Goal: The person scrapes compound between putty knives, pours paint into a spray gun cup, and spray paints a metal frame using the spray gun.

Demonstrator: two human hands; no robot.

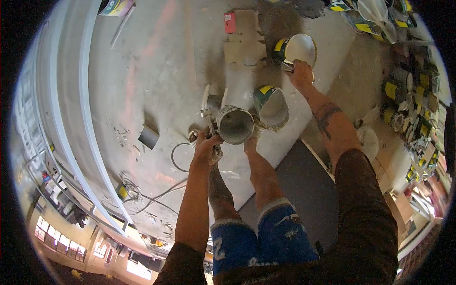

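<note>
My left hand (206, 148) is closed around a metal fitting at the side of a stained grey round container (235, 125). The container's open mouth faces me, and its inside is grey and smeared. Two pale prongs (205, 97) stick out beyond it. My right hand (302, 75) is closed at the near rim of a bucket (301, 49) with white material inside. A pale, shiny piece (287, 65) shows beside my fingers; I cannot make out what it is. Between my hands stands a second green and yellow bucket (271, 107), smeared white inside.
Flattened cardboard (244, 40) with a red piece (230, 22) lies ahead. Long pale metal rails (84, 104) run along the left. A small dark block (148, 137) and cables (164, 194) are on the floor. Many used buckets (392, 90) are piled at right, near a dark board (304, 185).
</note>
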